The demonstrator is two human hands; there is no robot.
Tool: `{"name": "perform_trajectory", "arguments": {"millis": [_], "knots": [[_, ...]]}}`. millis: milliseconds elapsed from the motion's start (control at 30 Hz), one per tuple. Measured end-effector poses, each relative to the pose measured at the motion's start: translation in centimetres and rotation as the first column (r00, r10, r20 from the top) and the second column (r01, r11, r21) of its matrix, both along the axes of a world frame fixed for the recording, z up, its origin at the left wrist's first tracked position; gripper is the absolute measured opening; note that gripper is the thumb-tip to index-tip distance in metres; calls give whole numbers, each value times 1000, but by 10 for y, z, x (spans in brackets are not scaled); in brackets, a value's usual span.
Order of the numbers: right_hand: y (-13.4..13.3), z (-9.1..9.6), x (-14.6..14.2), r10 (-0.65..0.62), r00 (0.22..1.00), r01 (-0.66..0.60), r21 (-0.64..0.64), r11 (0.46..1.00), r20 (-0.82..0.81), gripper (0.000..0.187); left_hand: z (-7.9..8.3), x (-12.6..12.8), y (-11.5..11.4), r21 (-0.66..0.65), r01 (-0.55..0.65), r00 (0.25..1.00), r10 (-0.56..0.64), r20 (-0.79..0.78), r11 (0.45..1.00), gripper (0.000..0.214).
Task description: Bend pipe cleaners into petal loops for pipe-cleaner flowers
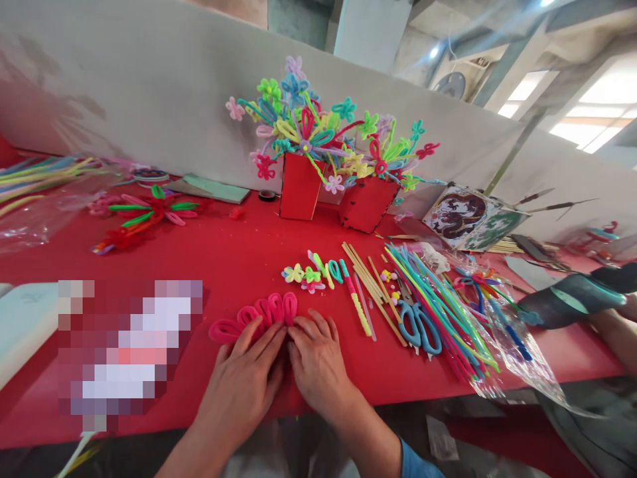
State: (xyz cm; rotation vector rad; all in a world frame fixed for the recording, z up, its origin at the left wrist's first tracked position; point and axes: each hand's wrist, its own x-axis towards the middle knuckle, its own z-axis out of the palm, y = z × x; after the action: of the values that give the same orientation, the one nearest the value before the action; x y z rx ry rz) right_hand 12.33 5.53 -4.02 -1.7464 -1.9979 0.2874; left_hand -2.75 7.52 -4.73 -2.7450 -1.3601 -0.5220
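Bright pink pipe cleaner loops (271, 309), bent into a row like petals, lie on the red tabletop. My left hand (246, 375) rests its fingers over the lower ends of the loops, its thumb tucked under and partly hidden. At the right end of the row, my right hand (318, 358) pinches the base of the last loop, fingers bent. Both hands' fingertips meet there. Just beyond them sit small pipe cleaner flowers (303, 273) in yellow, green and pink. A pipe cleaner-wrapped stick (355, 299) lies to the right of those.
Blue-handled scissors (421, 326), wooden sticks (375, 289) and a bundle of pipe cleaners (442, 305) lie to the right. Red boxes (301, 189) of flowers stand at the back. A pixelated item (139, 345) lies left. Another person's arm (604, 332) shows at far right, near a dark bottle (567, 300).
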Motion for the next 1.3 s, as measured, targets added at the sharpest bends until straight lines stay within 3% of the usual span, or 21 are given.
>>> {"name": "perform_trajectory", "arguments": {"millis": [333, 567, 700, 833, 967, 1067, 1167, 1300], "knots": [[2, -3, 2, 29, 999, -29, -28, 999, 13, 42, 0, 0, -1, -10, 10, 999, -9, 50, 1000, 43], [0, 0, 2, -21, 999, 20, -22, 1000, -43, 35, -13, -8, -4, 236, -41, 946, -38, 321, 971, 23], [2, -1, 2, 39, 998, -40, -12, 999, -54, 37, -11, -7, -4, 204, -48, 956, -15, 294, 978, 18], [3, -4, 5, 23, 987, -2, 132, 991, -157, 36, -11, -9, -6, 250, -47, 917, -58, 396, 967, 12], [2, -5, 7, 45, 956, 61, 347, 936, -290, 30, -11, -12, -8, 313, -12, 844, -159, 513, 950, 10], [0, -3, 8, 91, 941, 52, 405, 913, -326, 27, -11, -13, -10, 329, 21, 820, -204, 535, 944, 9], [-1, -3, 6, 126, 945, 3, 392, 920, -302, 27, -11, -13, -11, 331, 26, 819, -210, 534, 943, 9], [0, -4, 4, 124, 965, -56, 278, 959, -232, 29, -12, -13, -10, 326, -40, 834, -148, 532, 945, 8]]}}
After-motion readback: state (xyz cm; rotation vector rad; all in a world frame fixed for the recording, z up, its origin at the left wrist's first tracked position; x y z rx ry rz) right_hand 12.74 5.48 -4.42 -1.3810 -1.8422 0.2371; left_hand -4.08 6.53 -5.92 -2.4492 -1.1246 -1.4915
